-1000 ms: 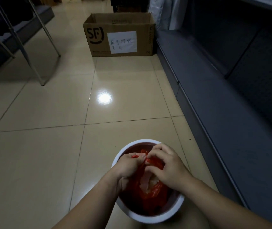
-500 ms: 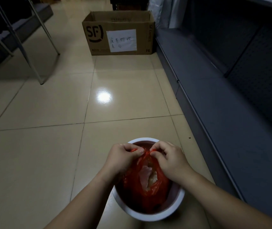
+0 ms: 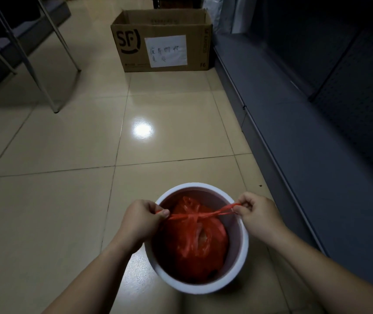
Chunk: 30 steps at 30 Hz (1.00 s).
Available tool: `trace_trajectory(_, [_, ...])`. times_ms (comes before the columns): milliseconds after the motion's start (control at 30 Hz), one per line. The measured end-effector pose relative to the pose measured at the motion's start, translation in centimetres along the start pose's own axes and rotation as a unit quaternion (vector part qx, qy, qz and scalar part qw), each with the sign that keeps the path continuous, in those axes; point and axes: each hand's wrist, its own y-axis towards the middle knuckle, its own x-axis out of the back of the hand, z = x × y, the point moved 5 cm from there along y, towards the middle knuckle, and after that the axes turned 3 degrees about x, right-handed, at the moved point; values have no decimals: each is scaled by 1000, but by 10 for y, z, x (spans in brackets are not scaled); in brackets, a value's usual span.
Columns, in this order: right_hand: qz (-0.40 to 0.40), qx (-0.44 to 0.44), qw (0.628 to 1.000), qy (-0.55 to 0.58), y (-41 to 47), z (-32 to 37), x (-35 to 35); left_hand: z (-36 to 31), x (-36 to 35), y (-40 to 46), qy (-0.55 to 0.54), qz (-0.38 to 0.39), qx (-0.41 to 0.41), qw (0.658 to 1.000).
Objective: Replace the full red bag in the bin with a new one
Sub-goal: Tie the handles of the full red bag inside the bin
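Note:
A round white bin (image 3: 242, 252) stands on the tiled floor near the bottom of the view. Inside it sits the full red bag (image 3: 194, 243), bulging, with pale contents showing through. The bag's two handle strips are crossed into a knot at its top and stretched taut sideways. My left hand (image 3: 141, 219) pinches the left strip at the bin's left rim. My right hand (image 3: 257, 214) pinches the right strip over the bin's right rim. No new bag is in view.
An open cardboard box (image 3: 163, 41) with a white paper label stands on the floor ahead. A long grey low shelf (image 3: 305, 137) runs along the right side. Metal frame legs (image 3: 51, 91) stand at the left.
My hands were together over the bag's mouth, holding the handles. They have moved apart sideways, pulling the strips taut into a knot that closes the bag.

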Motion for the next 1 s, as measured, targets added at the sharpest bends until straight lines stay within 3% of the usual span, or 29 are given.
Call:
trace_trajectory(267, [27,-30,998,-54,-7,-20,10,0,5,-3,117,-31,-19,992])
trace_trajectory(533, [41,-34,996,-74,-7,-34,17,-2,4,-6,105,13,-30,994])
trace_trajectory(667, [50,37,996,-62,-3,-10,25,-19,7,-10,120,20,-82,989])
trace_trajectory(833, [58,128,990,2,-5,53,14,-61,-8,-24,158,31,-206,965])
trace_trajectory(1000, [102,108,982,118,-11,83,-23,-75,-34,-33,170,69,-278,943])
